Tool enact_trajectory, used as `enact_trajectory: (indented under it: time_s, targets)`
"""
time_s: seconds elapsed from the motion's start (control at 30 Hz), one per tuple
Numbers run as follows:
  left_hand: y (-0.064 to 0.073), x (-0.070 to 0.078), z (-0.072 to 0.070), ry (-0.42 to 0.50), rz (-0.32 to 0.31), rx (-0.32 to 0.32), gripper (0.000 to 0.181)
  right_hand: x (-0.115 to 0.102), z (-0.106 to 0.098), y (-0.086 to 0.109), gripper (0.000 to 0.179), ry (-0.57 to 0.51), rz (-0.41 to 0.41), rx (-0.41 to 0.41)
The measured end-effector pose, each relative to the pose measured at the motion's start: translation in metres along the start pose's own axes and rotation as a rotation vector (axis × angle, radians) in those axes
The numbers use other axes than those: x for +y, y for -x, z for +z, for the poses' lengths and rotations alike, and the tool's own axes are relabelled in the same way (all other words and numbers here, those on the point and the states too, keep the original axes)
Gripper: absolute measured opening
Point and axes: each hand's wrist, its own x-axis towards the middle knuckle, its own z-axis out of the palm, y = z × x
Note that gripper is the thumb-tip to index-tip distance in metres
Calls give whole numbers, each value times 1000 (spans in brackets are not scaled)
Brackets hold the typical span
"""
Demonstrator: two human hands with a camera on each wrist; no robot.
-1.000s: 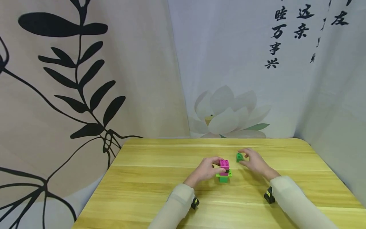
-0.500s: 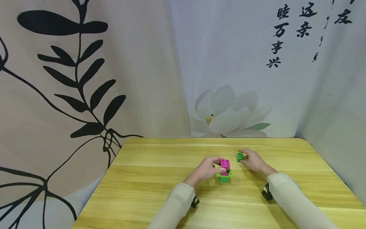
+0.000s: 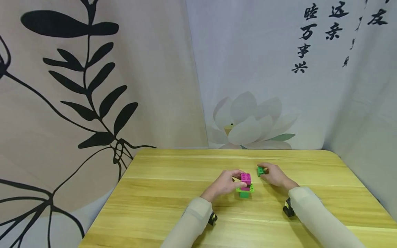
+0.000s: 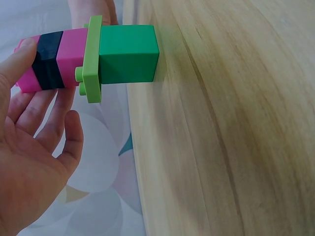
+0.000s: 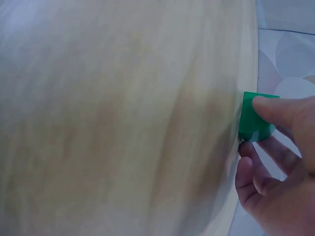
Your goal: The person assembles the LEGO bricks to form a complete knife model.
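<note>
My left hand [image 3: 224, 182] holds a stack of toy building bricks by its upper part, thumb on one side and fingers on the other. In the left wrist view the stack has pink bricks [image 4: 72, 50] with a black brick [image 4: 48, 59] between them, a light-green plate [image 4: 92, 64] and a green brick [image 4: 129, 54] at the bottom. To the right and farther back, my right hand [image 3: 276, 175] pinches a separate green brick [image 5: 250, 120] at the tabletop. Its thumb lies on one face; the fingertips on the far side are partly hidden.
Both hands work over a wooden table [image 3: 149, 206]. Behind its far edge hangs a printed curtain [image 3: 161, 86] with leaves, a lotus and writing. Each wrist wears a small black camera, such as the right wrist camera [image 3: 288, 207].
The right wrist and forearm have shifted slightly left and forward, the fingers staying at the green brick. The left hand and its stack stay nearly still; the head view has shifted a little.
</note>
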Motion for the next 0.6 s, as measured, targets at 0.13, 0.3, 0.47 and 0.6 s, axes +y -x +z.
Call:
enact_trajectory:
  time_s: [0.13, 0.3, 0.47, 0.6]
  targets:
    - [0, 0, -1, 0, 2, -4, 35, 1, 1, 0, 46, -3, 24, -15]
    - [-1, 0, -1, 0, 5, -5, 34, -2, 0, 2, 45, -1, 14, -24]
    - [0, 0, -1, 15, -9, 0, 34, -10, -2, 10, 45, 17, -27, -32]
    - [0, 0, 1, 21, -16, 3, 34, -18, -5, 17, 44, 43, -68, -21]
